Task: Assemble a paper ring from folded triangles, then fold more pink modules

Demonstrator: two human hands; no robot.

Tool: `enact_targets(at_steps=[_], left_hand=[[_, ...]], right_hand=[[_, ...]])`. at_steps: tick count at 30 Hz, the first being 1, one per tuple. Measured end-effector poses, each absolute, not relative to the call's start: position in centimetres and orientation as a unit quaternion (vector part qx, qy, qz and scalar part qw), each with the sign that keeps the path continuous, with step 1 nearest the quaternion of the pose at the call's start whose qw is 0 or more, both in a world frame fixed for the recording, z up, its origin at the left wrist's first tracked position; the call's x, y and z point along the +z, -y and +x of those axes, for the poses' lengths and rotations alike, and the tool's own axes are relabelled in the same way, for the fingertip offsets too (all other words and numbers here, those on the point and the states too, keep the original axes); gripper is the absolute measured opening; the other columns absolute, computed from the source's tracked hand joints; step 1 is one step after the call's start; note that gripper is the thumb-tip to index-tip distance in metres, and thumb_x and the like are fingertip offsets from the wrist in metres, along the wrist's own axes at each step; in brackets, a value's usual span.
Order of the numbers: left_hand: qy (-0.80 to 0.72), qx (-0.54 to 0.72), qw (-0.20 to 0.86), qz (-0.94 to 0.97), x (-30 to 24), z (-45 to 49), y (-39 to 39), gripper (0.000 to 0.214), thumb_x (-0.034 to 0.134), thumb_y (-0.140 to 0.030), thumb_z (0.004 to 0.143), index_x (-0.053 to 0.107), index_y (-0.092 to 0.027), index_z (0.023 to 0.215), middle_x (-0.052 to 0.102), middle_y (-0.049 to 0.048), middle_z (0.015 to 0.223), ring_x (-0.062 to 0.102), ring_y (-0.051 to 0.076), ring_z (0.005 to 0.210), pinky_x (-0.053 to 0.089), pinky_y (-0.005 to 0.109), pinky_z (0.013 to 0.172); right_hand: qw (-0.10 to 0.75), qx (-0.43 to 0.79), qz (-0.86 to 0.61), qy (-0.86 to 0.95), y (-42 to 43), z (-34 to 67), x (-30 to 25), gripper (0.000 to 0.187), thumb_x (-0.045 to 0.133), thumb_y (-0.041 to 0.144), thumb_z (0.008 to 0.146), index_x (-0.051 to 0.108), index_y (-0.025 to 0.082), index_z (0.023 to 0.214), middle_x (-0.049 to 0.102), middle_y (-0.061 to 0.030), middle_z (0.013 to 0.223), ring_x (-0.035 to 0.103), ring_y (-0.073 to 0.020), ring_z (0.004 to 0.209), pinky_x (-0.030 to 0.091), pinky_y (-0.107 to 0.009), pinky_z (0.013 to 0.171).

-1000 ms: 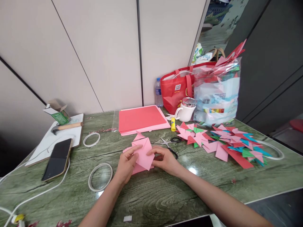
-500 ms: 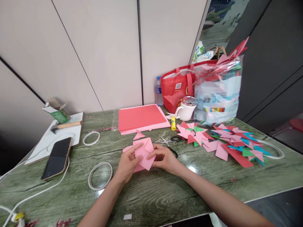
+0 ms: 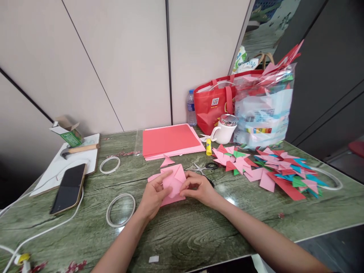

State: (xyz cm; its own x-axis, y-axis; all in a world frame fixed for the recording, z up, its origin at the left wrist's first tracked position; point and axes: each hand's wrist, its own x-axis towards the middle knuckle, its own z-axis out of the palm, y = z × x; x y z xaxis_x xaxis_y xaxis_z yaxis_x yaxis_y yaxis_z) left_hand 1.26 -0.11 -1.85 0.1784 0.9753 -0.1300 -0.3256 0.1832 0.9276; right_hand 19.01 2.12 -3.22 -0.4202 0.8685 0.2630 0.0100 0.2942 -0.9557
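Note:
A folded pink paper piece (image 3: 174, 181) rests on the green wood-grain table (image 3: 199, 235), on top of other pink sheets. My left hand (image 3: 153, 197) pinches its left side, thumb on top. Pressing on the piece's right side, my right hand (image 3: 199, 188) has its fingers curled over a fold. A small pink paper triangle (image 3: 166, 162) lies just beyond the hands. Scissors (image 3: 205, 168) lie partly hidden behind my right hand.
A stack of red and pink paper (image 3: 170, 141) lies behind. Folded coloured paper shapes (image 3: 267, 170) spread at right, near a white mug (image 3: 224, 131), glue stick (image 3: 208, 147), red bag (image 3: 217, 104) and plastic bag (image 3: 263, 110). Tape rings (image 3: 121, 210), phone (image 3: 69, 188), hammer (image 3: 78, 149) lie left.
Both hands have folded the pink piece smaller; its lower point has been turned up and the right fingers now press further over it. The view shifted slightly.

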Motion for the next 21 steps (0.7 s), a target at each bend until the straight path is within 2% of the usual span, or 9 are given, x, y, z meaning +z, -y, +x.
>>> enact_targets(at_steps=[4,8,12,15,18,21], left_hand=[[-0.415,0.488,0.646,0.416,-1.75,1.36,0.29,0.059,0.075,-0.019,0.06,0.059,-0.017,0.116,0.06,0.0024,0.075,0.05,0.011,0.068,0.039,0.022,0.065],[-0.41,0.486,0.644,0.425,-1.61,1.52,0.51,0.054,0.073,-0.025,0.064,0.059,-0.017,0.115,0.052,-0.0006,0.066,0.044,0.01,0.064,0.036,0.022,0.063],[-0.463,0.469,0.589,0.467,-1.85,1.74,0.63,0.059,0.075,-0.026,0.061,0.058,-0.017,0.117,0.031,-0.0075,0.051,0.025,0.006,0.051,0.024,0.019,0.048],[-0.479,0.461,0.564,0.49,-2.26,1.83,0.6,0.061,0.074,-0.028,0.062,0.056,-0.015,0.119,0.02,-0.0091,0.05,0.015,0.006,0.049,0.014,0.021,0.045],[-0.48,0.461,0.556,0.499,-2.38,1.93,0.63,0.06,0.072,-0.029,0.064,0.055,-0.013,0.119,0.017,-0.0092,0.051,0.013,0.005,0.048,0.009,0.022,0.044],[-0.483,0.47,0.553,0.491,-2.13,2.17,0.78,0.059,0.073,-0.027,0.062,0.057,-0.012,0.117,0.019,-0.0098,0.049,0.014,0.005,0.047,0.01,0.02,0.043]], right_hand=[[0.461,0.472,-0.372,0.653,-2.1,18.74,-3.46,0.023,0.069,0.038,0.068,0.062,0.017,0.062,0.055,0.0003,0.066,0.05,-0.012,0.063,0.039,-0.024,0.059],[0.471,0.521,-0.387,0.597,-1.98,18.42,-3.74,0.024,0.068,0.039,0.068,0.058,0.018,0.066,0.057,0.0017,0.061,0.053,-0.012,0.057,0.042,-0.024,0.055],[0.486,0.546,-0.382,0.566,-1.88,18.24,-3.97,0.024,0.071,0.037,0.066,0.057,0.018,0.068,0.057,0.0026,0.058,0.055,-0.0119,0.053,0.043,-0.024,0.053],[0.496,0.557,-0.379,0.548,-1.83,18.21,-4.12,0.025,0.073,0.035,0.064,0.056,0.018,0.072,0.054,0.004,0.059,0.054,-0.0113,0.052,0.044,-0.024,0.052],[0.505,0.549,-0.376,0.55,-1.75,18.24,-4.17,0.026,0.073,0.034,0.064,0.054,0.019,0.074,0.051,0.0053,0.059,0.053,-0.0102,0.05,0.043,-0.023,0.049],[0.498,0.505,-0.38,0.594,-1.67,18.3,-4.1,0.019,0.069,0.033,0.069,0.058,0.018,0.072,0.052,0.0034,0.062,0.051,-0.0091,0.049,0.041,-0.022,0.049]])
